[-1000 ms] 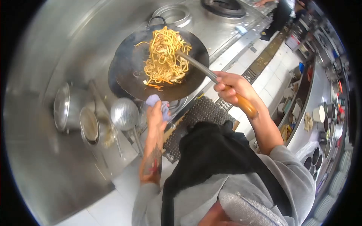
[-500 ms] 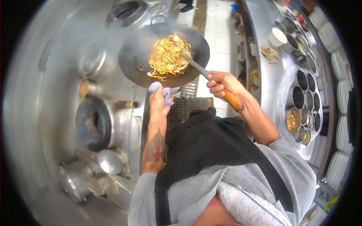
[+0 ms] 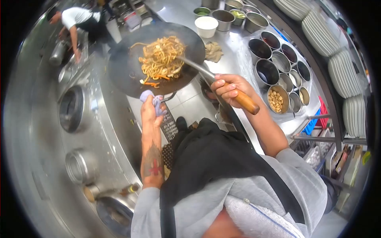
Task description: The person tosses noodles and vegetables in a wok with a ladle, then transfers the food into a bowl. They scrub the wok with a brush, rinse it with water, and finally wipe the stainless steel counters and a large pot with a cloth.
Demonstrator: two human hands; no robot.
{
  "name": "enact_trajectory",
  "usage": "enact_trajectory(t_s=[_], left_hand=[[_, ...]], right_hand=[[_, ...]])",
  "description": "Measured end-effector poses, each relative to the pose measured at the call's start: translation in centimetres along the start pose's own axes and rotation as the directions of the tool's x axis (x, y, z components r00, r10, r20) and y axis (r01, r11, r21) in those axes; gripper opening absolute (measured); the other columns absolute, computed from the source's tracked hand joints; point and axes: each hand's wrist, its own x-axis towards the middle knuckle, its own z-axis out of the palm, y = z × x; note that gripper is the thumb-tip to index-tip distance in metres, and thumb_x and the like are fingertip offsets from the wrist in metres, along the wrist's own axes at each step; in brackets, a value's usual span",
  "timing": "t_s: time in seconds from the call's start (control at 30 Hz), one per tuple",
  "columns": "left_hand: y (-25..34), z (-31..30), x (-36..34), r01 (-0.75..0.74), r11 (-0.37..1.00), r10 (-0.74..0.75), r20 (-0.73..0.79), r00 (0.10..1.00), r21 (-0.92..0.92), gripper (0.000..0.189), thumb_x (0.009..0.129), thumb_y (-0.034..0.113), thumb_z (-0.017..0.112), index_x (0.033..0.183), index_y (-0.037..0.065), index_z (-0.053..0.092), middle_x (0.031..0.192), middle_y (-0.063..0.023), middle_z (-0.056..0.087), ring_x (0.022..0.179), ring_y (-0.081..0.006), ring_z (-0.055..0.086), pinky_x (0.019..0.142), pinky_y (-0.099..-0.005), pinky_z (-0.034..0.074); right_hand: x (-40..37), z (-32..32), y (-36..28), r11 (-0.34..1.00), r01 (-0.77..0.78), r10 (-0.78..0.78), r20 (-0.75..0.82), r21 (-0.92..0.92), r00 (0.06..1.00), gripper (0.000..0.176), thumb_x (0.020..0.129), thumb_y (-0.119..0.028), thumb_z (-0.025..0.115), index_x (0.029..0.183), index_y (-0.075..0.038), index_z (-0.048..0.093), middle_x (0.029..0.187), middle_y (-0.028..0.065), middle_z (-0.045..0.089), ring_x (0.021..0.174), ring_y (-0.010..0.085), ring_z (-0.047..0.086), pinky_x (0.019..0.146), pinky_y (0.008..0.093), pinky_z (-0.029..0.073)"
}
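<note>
My left hand [image 3: 150,114] is closed on a lilac cloth [image 3: 157,106] at the near rim of a dark wok [image 3: 193,41], gripping the wok through it beside its loop handle. Fried noodles [image 3: 162,57] with bits of carrot lie heaped in the wok. In my right hand [image 3: 234,88] is a wok utensil [image 3: 201,70] with a steel shaft and a wooden grip. Its head is hidden in the noodles. The wok hangs over the aisle floor, its right edge close to the steel counter [image 3: 233,41].
On the right counter stand a white tub [image 3: 206,26], a crumpled tan cloth [image 3: 213,52] and several metal containers, one with nuts [image 3: 276,99]. Stacked plates [image 3: 354,115] line the far right. Stove burners [image 3: 71,109] are at left. Another person [image 3: 85,22] works at upper left.
My body has turned right, carrying the wok off the stove side toward the counter. Both hands keep their holds, and another person has come into view at upper left.
</note>
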Motion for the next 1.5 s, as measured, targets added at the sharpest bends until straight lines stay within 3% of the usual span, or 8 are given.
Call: enact_trajectory(t_s=[0.4,0.6,0.73,0.8,0.83,0.93,1.4,1.5], left_hand=[[-5.7,-9.9,14.7,-0.374,0.927,0.368,0.12,0.922,0.027,0.014,0.091,0.015,0.054,0.087,0.002,0.056,0.071,-0.0092,0.062,0.049,-0.0164,0.053,0.04,-0.0289,0.041],[-4.6,-12.6,21.4,-0.384,0.921,0.37,0.159,0.915,0.07,0.014,0.092,0.016,0.053,0.09,0.003,0.055,0.072,-0.0092,0.062,0.045,-0.0164,0.051,0.037,-0.0288,0.039],[-2.4,-12.3,21.0,-0.308,0.949,0.296,0.157,0.942,0.059,0.015,0.093,0.017,0.052,0.092,0.003,0.053,0.071,-0.0097,0.061,0.044,-0.0167,0.048,0.036,-0.0283,0.037],[-1.5,-12.2,20.7,-0.287,0.957,0.278,0.157,0.948,0.034,0.015,0.094,0.018,0.052,0.093,0.003,0.052,0.071,-0.01,0.061,0.043,-0.0168,0.047,0.036,-0.0281,0.036],[-1.3,-12.0,20.3,-0.287,0.957,0.278,0.161,0.947,0.037,0.016,0.094,0.019,0.051,0.093,0.003,0.052,0.072,-0.0104,0.061,0.044,-0.0168,0.047,0.036,-0.028,0.036],[-0.4,-11.7,19.8,-0.283,0.958,0.272,0.182,0.945,0.039,0.016,0.094,0.019,0.051,0.093,0.003,0.051,0.073,-0.011,0.061,0.045,-0.0167,0.047,0.037,-0.0278,0.036],[0.6,-8.7,13.7,-0.339,0.938,0.334,0.072,0.94,0.074,0.015,0.093,0.017,0.052,0.096,0.002,0.051,0.074,-0.0115,0.062,0.049,-0.0167,0.05,0.04,-0.0267,0.037],[1.0,-8.3,13.5,-0.336,0.94,0.33,0.088,0.94,0.067,0.017,0.092,0.018,0.052,0.096,0.002,0.052,0.071,-0.0103,0.061,0.047,-0.0172,0.05,0.038,-0.0277,0.038]], right_hand=[[1.4,-12.7,5.0,0.756,0.514,-0.537,0.063,-0.405,0.841,0.016,0.103,-0.008,0.043,0.117,-0.003,0.047,0.084,0.0038,0.042,0.05,0.0018,0.038,0.034,0.0167,0.039],[7.1,-17.3,4.1,0.447,0.449,-0.762,-0.067,-0.774,0.644,0.044,0.098,-0.01,0.052,0.141,-0.007,0.04,0.081,0.0019,0.047,0.049,0.0017,0.038,0.037,0.0168,0.033],[9.8,-21.1,3.2,0.104,0.036,-0.796,-0.062,-0.994,0.602,0.064,0.096,-0.014,0.051,0.153,-0.005,0.025,0.08,0.012,0.058,0.053,0.0176,0.054,0.049,0.0334,0.048],[11.7,-24.6,3.0,-0.651,-0.389,-0.755,0.504,-0.652,0.42,0.063,0.094,-0.014,0.049,0.152,-0.003,0.026,0.085,0.0295,0.064,0.066,0.0394,0.064,0.067,0.0481,0.052],[11.6,-20.3,6.0,-0.404,-0.471,-0.878,0.188,-0.784,0.441,0.063,0.093,-0.015,0.047,0.151,-0.002,0.027,0.09,0.0367,0.063,0.082,0.0508,0.062,0.083,0.0538,0.047],[12.2,-20.0,7.3,-0.373,-0.509,-0.895,0.158,-0.776,0.416,0.062,0.093,-0.014,0.048,0.151,-0.002,0.028,0.08,0.0306,0.065,0.078,0.0478,0.063,0.079,0.0537,0.048],[8.5,-19.7,3.6,-0.672,-0.126,-0.691,0.556,-0.73,0.462,0.064,0.093,-0.014,0.054,0.152,-0.025,0.032,0.088,0.0226,0.066,0.082,0.0452,0.062,0.074,0.0517,0.048],[4.3,-17.1,0.8,-0.806,-0.303,-0.586,0.612,-0.508,0.531,0.063,0.091,-0.011,0.055,0.149,-0.029,0.039,0.09,0.018,0.066,0.08,0.0398,0.063,0.072,0.0486,0.05]])
